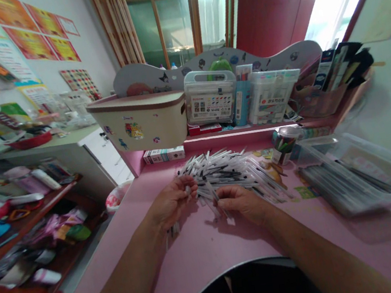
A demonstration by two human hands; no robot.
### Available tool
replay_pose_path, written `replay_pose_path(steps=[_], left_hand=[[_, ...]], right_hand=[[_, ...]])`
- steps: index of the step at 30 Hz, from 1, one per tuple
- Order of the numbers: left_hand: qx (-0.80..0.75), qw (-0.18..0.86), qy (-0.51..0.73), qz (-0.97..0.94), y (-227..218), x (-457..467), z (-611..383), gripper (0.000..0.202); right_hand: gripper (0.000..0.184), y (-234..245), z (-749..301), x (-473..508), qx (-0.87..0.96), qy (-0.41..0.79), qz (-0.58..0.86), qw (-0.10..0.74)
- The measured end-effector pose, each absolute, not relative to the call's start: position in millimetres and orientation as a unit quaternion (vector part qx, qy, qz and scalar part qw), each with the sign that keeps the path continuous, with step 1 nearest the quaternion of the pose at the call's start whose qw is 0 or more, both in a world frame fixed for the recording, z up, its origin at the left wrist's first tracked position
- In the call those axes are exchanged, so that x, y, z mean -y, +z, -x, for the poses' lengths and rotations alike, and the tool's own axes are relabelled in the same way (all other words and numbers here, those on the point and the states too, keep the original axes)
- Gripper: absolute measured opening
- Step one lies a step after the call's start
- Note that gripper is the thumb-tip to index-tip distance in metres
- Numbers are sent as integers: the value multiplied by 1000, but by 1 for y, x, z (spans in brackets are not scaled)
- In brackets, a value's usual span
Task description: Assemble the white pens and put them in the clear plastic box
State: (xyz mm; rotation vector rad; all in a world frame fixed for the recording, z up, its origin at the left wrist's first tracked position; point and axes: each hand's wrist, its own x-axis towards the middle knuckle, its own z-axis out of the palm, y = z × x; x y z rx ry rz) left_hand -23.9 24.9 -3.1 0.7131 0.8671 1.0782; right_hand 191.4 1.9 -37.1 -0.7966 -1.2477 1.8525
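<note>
A loose heap of slim clear and white pens (221, 167), some with black tips, lies on the pink desk in front of me. My left hand (173, 202) is at the heap's near left edge with its fingers curled. Clear ends show at its fingertips, and several pen ends (174, 229) stick out below the palm; most of their length is hidden. Between the thumb and fingers of my right hand (240, 201) is a clear pen (229, 217), slanting over the near side of the heap.
On the right stands a clear plastic box (387, 194) with many dark-tipped pens inside. A can of pens (286, 139) stands behind it. A lidded cream bin (147, 124), marker cases (212, 98) and a pink holder (319, 101) line the raised shelf. Cluttered shelves (41, 212) are at left.
</note>
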Motion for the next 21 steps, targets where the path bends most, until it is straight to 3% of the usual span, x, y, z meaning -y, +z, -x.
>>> replay_pose_path(steps=[10,21], left_hand=[[-438,722,449,-293,-6,-23,20,20],[-449,715,444,-300,-3,-18,8,20]], right_hand=[[37,-37,-189,-4,473,709,288,437],[26,-27,-188,4,372,693,369,495]])
